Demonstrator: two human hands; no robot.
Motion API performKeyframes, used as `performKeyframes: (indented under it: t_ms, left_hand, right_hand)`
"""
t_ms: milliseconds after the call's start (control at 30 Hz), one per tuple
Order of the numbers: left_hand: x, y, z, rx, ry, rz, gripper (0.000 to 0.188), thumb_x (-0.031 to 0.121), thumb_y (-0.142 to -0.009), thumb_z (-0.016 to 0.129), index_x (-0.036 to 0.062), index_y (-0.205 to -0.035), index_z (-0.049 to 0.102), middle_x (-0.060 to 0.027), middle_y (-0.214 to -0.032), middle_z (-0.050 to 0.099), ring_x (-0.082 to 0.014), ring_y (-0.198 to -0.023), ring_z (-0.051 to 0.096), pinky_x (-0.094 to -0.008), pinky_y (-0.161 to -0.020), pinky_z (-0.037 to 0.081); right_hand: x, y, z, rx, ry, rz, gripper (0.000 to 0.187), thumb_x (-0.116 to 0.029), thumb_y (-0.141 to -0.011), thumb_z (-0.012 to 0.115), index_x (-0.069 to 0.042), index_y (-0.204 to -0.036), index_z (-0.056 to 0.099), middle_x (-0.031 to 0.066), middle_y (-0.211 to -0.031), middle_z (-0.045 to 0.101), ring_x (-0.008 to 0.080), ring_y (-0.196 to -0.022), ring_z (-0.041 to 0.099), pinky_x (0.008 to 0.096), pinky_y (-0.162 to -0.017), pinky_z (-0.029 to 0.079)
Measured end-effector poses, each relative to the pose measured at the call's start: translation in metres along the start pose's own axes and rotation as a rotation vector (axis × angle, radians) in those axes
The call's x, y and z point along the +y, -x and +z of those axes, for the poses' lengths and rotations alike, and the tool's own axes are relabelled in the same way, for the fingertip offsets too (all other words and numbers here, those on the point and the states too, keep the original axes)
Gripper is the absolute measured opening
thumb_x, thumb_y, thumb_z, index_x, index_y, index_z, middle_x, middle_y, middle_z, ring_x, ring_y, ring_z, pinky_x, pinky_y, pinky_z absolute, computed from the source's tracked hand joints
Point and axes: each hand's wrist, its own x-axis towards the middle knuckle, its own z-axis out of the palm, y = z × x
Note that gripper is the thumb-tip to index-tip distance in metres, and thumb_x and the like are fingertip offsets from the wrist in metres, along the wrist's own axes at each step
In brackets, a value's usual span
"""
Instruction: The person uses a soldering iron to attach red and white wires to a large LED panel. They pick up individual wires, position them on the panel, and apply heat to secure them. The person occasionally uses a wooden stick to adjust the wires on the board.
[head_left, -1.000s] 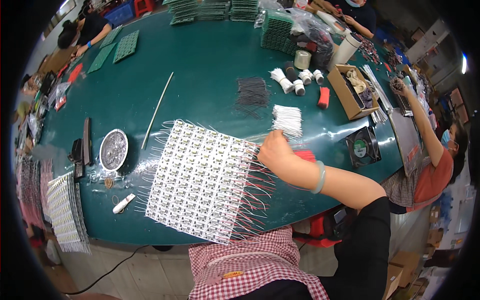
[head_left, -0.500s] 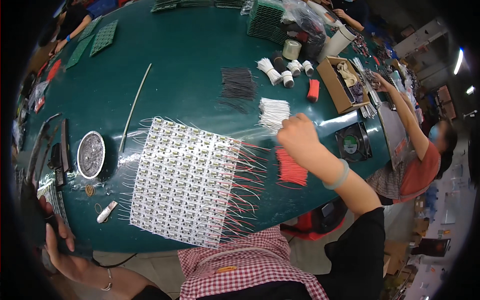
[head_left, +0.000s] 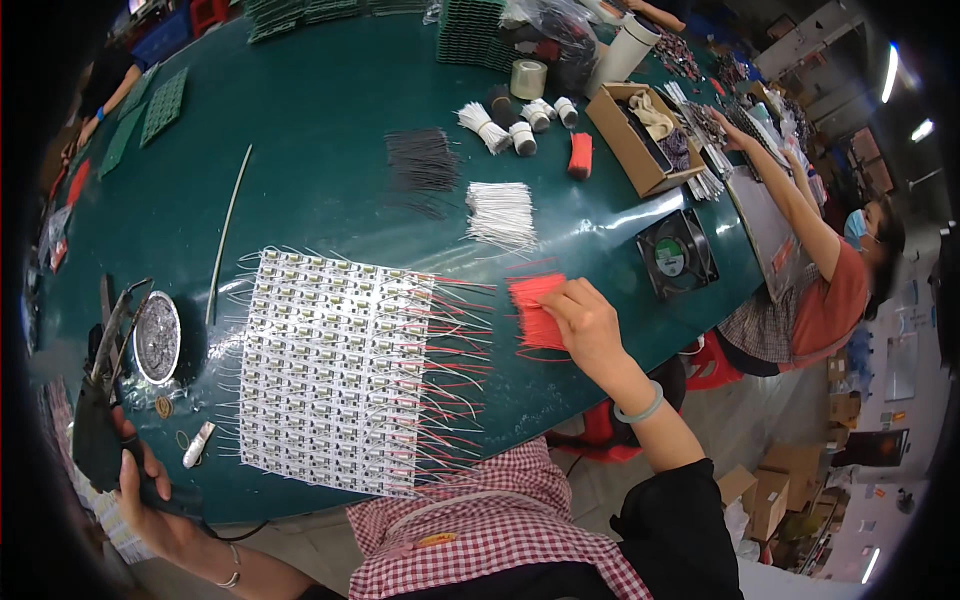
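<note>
My left hand [head_left: 146, 488], at the lower left, is wrapped round the handle of a black soldering gun [head_left: 95, 425] with a thin metal tip pointing up. My right hand [head_left: 590, 322] has its fingers pinched together on the pile of red wires [head_left: 530, 305]; whether a single wire is between the fingertips is hidden. Left of that pile lies a white panel of small circuit boards [head_left: 330, 370], with red and white wires sticking out along its right edge and white ones along its left. A pile of white wires [head_left: 500, 215] and one of black wires [head_left: 422, 160] lie farther back.
An oval metal-rimmed dish [head_left: 158, 338] stands near the soldering gun, beside a small white tube [head_left: 198, 445]. A black fan [head_left: 677, 255] and a cardboard box [head_left: 640, 140] stand to the right. Bundled wires [head_left: 484, 128] lie farther back. A co-worker [head_left: 825, 290] works at the right.
My right hand has moved from the white wires down to the red ones. The soldering gun in my left hand has come further into view. The whole view has shifted.
</note>
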Motion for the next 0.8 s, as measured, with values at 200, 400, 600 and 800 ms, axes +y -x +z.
performKeyframes:
  t_ms: [200, 400, 600, 800]
  left_hand:
    - [-0.002, 0.008, 0.017, 0.001, -0.052, 0.021, 0.051, 0.005, -0.098, 0.055, -0.0107, -0.144, 0.041, -0.0143, -0.135, 0.058, -0.0069, -0.077, 0.048, -0.0143, -0.051, 0.042]
    - [-0.013, 0.010, 0.030, 0.027, -0.031, 0.054, 0.051, 0.004, -0.096, 0.058, -0.0108, -0.142, 0.043, -0.0170, -0.132, 0.059, -0.0080, -0.076, 0.050, -0.0144, -0.049, 0.041]
    - [-0.021, 0.015, 0.032, 0.070, -0.053, 0.046, 0.049, 0.004, -0.095, 0.059, -0.0104, -0.139, 0.046, -0.0186, -0.132, 0.059, -0.0085, -0.075, 0.051, -0.0143, -0.047, 0.040]
    - [-0.022, 0.011, 0.020, 0.069, -0.055, 0.022, 0.050, 0.005, -0.095, 0.060, -0.0102, -0.140, 0.046, -0.0188, -0.135, 0.059, -0.0082, -0.075, 0.051, -0.0142, -0.047, 0.041]
  right_hand:
    - [-0.004, -0.011, -0.011, -0.019, 0.077, -0.103, 0.013, -0.002, -0.079, 0.068, -0.006, -0.092, 0.071, 0.0060, -0.084, 0.063, 0.0254, -0.079, 0.061, 0.0366, -0.070, 0.049]
    - [-0.008, -0.031, -0.028, -0.164, 0.242, -0.226, 0.018, -0.002, -0.076, 0.065, -0.005, -0.092, 0.071, 0.0052, -0.086, 0.064, 0.0236, -0.082, 0.060, 0.0352, -0.073, 0.047]
    - [-0.006, -0.010, -0.015, -0.162, 0.115, -0.123, 0.014, -0.001, -0.078, 0.069, -0.005, -0.091, 0.072, 0.0047, -0.086, 0.065, 0.0244, -0.083, 0.062, 0.0367, -0.073, 0.051]
    - [0.003, -0.027, -0.011, -0.110, 0.050, -0.069, 0.012, -0.003, -0.079, 0.069, -0.005, -0.090, 0.072, 0.0070, -0.088, 0.065, 0.0272, -0.088, 0.062, 0.0386, -0.076, 0.053]
